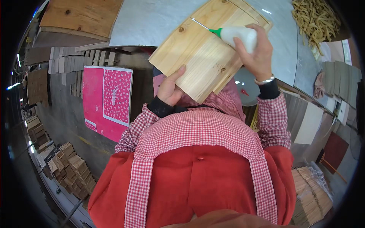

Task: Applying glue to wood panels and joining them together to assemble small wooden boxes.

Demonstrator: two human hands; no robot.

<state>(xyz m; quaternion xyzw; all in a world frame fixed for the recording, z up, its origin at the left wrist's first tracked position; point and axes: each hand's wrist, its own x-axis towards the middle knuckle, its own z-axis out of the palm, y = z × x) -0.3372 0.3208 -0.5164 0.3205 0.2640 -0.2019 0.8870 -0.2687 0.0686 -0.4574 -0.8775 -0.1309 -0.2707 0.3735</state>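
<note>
My right hand [258,53] is wrapped round a white squeeze bottle [238,37] with a green cap and a long thin nozzle. Tilted, the bottle points to the left, its tip over the upper part of a pale wooden panel [197,57]. I cannot tell whether the tip touches the wood. The panel shows knots and a stepped lower edge. At that lower edge my left hand [171,88] grips it, thumb on top and the other fingers hidden beneath. The panel's far end lies over a grey-white worktable [144,22].
A heap of thin wood strips [315,22] lies at the far right. Beside my right forearm is a round grey-blue basin [247,89] with a small red object in it. A wooden box [78,19] stands at the far left, and a pink printed board [104,98] is left of me.
</note>
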